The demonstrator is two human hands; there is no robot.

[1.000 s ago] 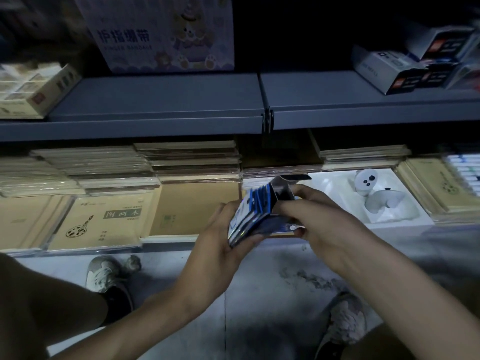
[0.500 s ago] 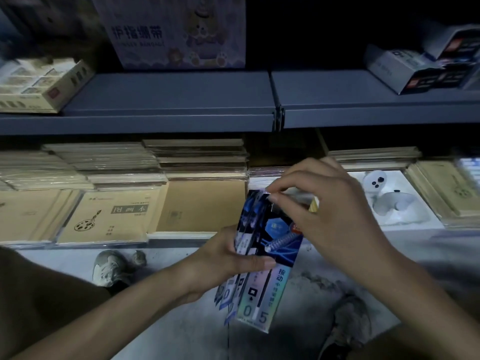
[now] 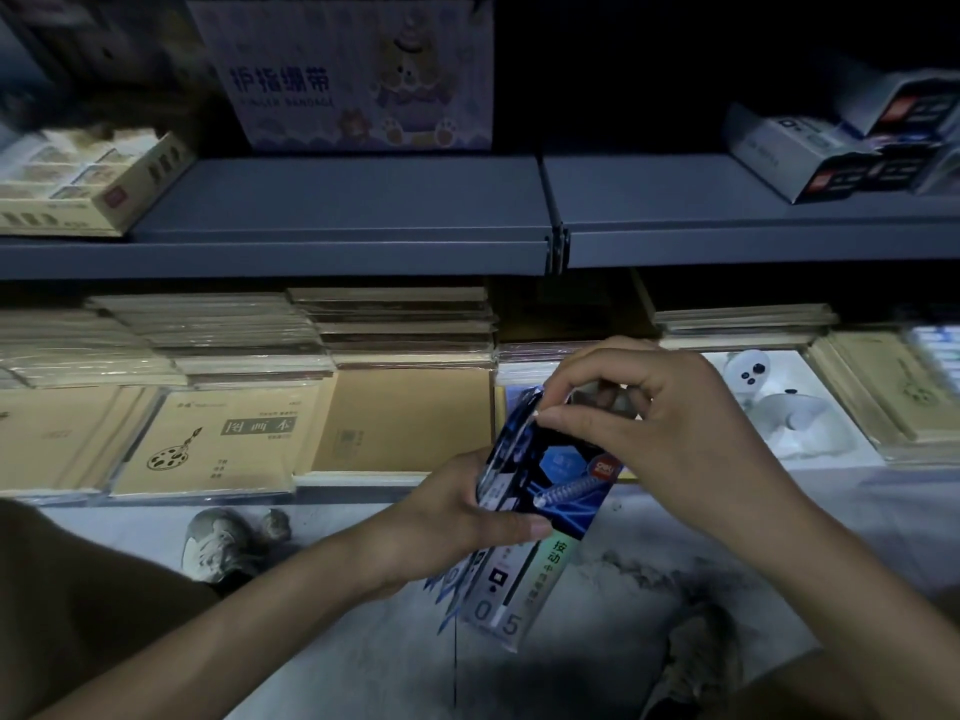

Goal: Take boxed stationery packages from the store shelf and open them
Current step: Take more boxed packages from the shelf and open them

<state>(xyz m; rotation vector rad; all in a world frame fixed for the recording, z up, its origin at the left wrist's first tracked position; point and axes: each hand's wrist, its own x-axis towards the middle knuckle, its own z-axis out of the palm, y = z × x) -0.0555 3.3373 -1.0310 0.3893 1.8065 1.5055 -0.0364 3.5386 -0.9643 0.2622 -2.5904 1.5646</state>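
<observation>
Fingers [image 3: 558, 419] of the right hand [image 3: 675, 428] are curled together, pinching the top end of the pen box [image 3: 556, 491]. The left hand [image 3: 457, 517] clamps the box body, thumb across its front. The box is held in the air, tilted, before the stacked notebooks [image 3: 218, 439]. Step in hand, by judgement: opening the top flap. The next move calls for lifting that flap while the left hand holds firm.

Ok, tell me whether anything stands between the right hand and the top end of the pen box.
Nothing visible does. The right hand pinches the top end of the pen box directly with its fingertips, while the left hand grips the box around its middle.
</observation>
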